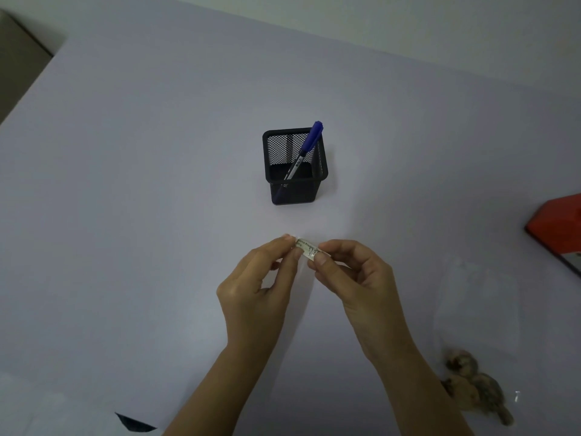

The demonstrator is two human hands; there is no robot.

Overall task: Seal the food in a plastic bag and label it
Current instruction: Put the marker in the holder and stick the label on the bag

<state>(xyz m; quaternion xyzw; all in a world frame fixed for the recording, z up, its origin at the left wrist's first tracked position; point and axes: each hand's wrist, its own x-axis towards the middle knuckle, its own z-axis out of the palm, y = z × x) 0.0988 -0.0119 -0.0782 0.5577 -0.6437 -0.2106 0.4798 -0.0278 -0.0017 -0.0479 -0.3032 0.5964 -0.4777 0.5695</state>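
Note:
Both hands pinch a small white label (308,247) with printed and handwritten marks, held above the middle of the table. My left hand (261,278) grips its left end between thumb and fingers. My right hand (352,272) grips its right end. A clear plastic bag (478,306) lies flat at the right, with brownish food pieces (474,382) in its near end. A blue pen (303,152) stands tilted in a black mesh pen holder (294,171) beyond my hands.
The pale lavender table (141,199) fills the view. A red box (559,228) sits at the right edge. A dark object (135,423) pokes in at the bottom left. The table's left edge drops to a floor.

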